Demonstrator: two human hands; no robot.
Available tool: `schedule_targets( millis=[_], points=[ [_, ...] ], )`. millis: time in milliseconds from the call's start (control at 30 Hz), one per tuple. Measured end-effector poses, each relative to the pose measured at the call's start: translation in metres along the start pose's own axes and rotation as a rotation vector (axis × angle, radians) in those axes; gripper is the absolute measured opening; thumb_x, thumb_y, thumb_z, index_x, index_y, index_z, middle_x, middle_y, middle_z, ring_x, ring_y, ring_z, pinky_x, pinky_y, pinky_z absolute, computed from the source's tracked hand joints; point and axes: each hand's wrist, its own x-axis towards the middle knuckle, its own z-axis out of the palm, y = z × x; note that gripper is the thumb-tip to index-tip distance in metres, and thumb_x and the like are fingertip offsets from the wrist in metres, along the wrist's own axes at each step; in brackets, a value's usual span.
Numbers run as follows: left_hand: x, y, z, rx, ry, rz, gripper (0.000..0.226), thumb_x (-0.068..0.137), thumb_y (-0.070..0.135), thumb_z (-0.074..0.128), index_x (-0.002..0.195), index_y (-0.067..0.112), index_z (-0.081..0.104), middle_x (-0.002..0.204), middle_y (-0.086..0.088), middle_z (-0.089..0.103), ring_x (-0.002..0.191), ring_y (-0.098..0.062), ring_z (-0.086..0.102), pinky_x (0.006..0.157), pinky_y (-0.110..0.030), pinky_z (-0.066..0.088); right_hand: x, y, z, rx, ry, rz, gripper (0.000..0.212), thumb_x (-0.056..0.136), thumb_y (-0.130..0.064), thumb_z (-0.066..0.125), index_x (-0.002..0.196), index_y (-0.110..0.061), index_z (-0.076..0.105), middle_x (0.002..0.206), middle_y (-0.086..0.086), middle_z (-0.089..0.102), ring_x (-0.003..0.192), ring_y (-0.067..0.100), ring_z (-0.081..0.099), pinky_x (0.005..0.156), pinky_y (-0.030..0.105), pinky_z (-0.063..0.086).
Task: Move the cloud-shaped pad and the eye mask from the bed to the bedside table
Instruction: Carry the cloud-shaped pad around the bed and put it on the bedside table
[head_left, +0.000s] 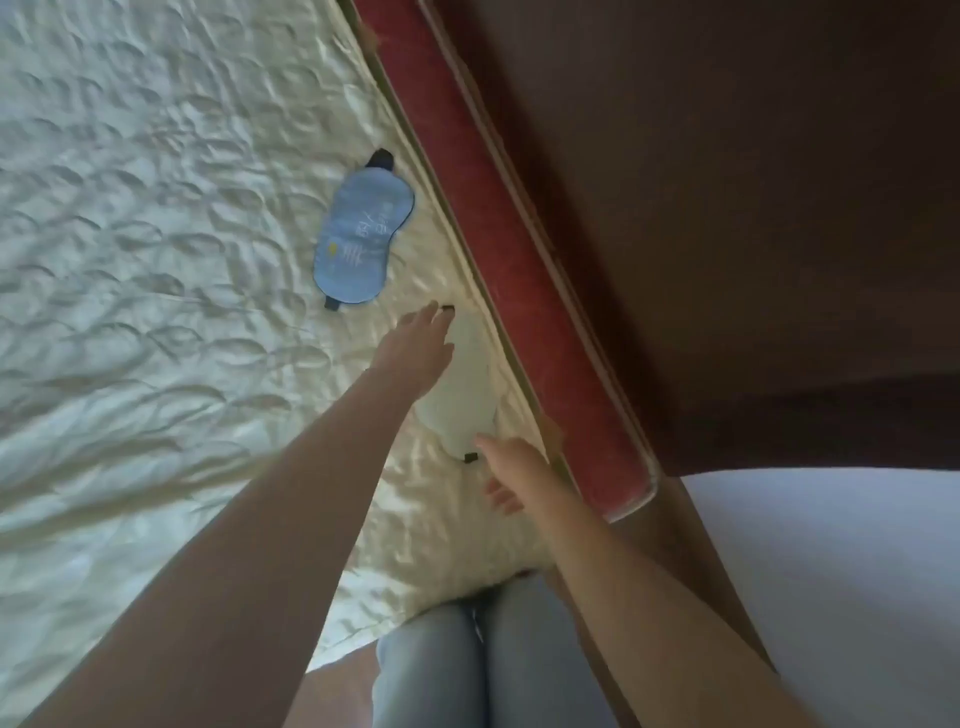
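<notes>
Near the edge of the bed (156, 260) lies the cloud-shaped pad (462, 379), with the eye mask (363, 228) at its eleven o'clock. Both hands are open and hold nothing: left hand (421, 348) at the pad's ten o'clock, right hand (511, 473) at five. It seems best to pinch both ends together and lift evenly.

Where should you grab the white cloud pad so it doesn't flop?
Probably by its two short ends, from above. The cloud-shaped pad lies flat and long on the bed, so one end alone might let it sag. The left hand is by the far end, the right hand by the near one.
</notes>
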Motion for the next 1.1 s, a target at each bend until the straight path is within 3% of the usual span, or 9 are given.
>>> schedule_targets(
  millis=[67, 167, 300, 433, 533, 667, 800, 933, 1100],
  points=[
    [0.009, 0.000, 0.004, -0.127, -0.020, -0.064, 0.053, 0.098, 0.022, 0.039, 0.147, 0.016, 0.020, 0.158, -0.007, 0.015, 0.140, -0.031, 0.025, 0.108, -0.042, 0.030, 0.013, 0.001, 0.007, 0.271, -0.065, 0.084, 0.051, 0.090, -0.047, 0.044, 0.113, -0.002, 0.055, 0.104, 0.016, 0.067, 0.081, 0.029, 0.065, 0.062, 0.034, 0.054],
    [0.020, -0.001, 0.011, -0.185, -0.038, -0.060, 0.058, 0.097, 0.021, 0.042, 0.148, 0.014, 0.017, 0.158, -0.008, 0.016, 0.140, -0.030, 0.028, 0.110, -0.040, 0.028, 0.027, 0.003, 0.014, 0.568, -0.080, 0.095, 0.047, 0.088, -0.039, 0.054, 0.117, -0.001, 0.056, 0.103, 0.018, 0.067, 0.075, 0.028, 0.064, 0.063, 0.037, 0.055],
    [0.031, 0.002, 0.010, -0.235, 0.037, -0.106, 0.059, 0.094, 0.021, 0.050, 0.146, 0.012, 0.024, 0.146, -0.014, 0.037, 0.131, -0.033, 0.038, 0.106, -0.040, 0.034, 0.030, 0.003, 0.017, 0.757, -0.076, 0.116, 0.043, 0.086, -0.027, 0.062, 0.120, -0.003, 0.053, 0.100, 0.016, 0.064, 0.066, 0.024, 0.062, 0.061, 0.036, 0.054],
    [0.033, 0.008, 0.007, -0.346, 0.064, -0.153, 0.044, 0.093, 0.019, 0.050, 0.134, 0.007, 0.043, 0.133, -0.016, 0.048, 0.117, -0.031, 0.052, 0.092, -0.034, 0.041, 0.029, 0.008, 0.013, 0.744, 0.006, 0.098, 0.047, 0.083, -0.030, 0.065, 0.121, -0.006, 0.052, 0.100, 0.011, 0.060, 0.065, 0.020, 0.057, 0.051, 0.029, 0.049],
    [0.024, 0.012, 0.003, -0.426, 0.110, -0.205, 0.036, 0.094, 0.020, 0.047, 0.126, 0.004, 0.048, 0.126, -0.016, 0.049, 0.104, -0.030, 0.056, 0.081, -0.030, 0.040, 0.020, 0.011, 0.001, 0.775, 0.117, -0.001, 0.044, 0.083, -0.027, 0.065, 0.121, -0.010, 0.050, 0.099, 0.005, 0.060, 0.077, 0.020, 0.059, 0.055, 0.028, 0.048],
    [-0.011, 0.022, -0.014, -0.584, 0.266, -0.225, 0.030, 0.095, 0.018, 0.044, 0.122, 0.006, 0.048, 0.121, -0.013, 0.054, 0.103, -0.026, 0.055, 0.080, -0.028, 0.039, -0.008, 0.006, -0.027, 0.747, 0.239, -0.193, 0.037, 0.086, -0.021, 0.058, 0.120, -0.010, 0.051, 0.106, 0.004, 0.062, 0.092, 0.022, 0.063, 0.060, 0.033, 0.055],
    [-0.069, 0.029, -0.034, -0.728, 0.423, -0.282, 0.030, 0.095, 0.017, 0.043, 0.125, 0.013, 0.047, 0.112, 0.002, 0.055, 0.098, -0.010, 0.048, 0.081, -0.025, 0.037, -0.047, 0.001, -0.042, 0.607, 0.291, -0.368, 0.025, 0.089, -0.020, 0.050, 0.114, -0.017, 0.050, 0.096, -0.004, 0.060, 0.080, 0.012, 0.059, 0.057, 0.028, 0.047],
    [-0.131, 0.028, -0.060, -0.893, 0.531, -0.382, 0.036, 0.093, 0.013, 0.046, 0.129, 0.019, 0.047, 0.116, 0.003, 0.052, 0.104, -0.012, 0.048, 0.088, -0.027, 0.038, -0.092, -0.008, -0.048, 0.470, 0.344, -0.576, 0.022, 0.087, -0.013, 0.053, 0.108, -0.020, 0.050, 0.089, -0.006, 0.060, 0.072, 0.012, 0.057, 0.062, 0.030, 0.045],
    [-0.217, 0.022, -0.104, -1.048, 0.711, -0.516, 0.036, 0.090, 0.017, 0.051, 0.125, 0.026, 0.051, 0.099, -0.001, 0.055, 0.085, -0.019, 0.054, 0.065, -0.025, 0.041, -0.165, -0.039, -0.051, 0.279, 0.242, -0.809, 0.025, 0.088, -0.021, 0.056, 0.109, -0.033, 0.051, 0.089, -0.012, 0.060, 0.076, 0.005, 0.057, 0.071, 0.027, 0.046]
  ],
)
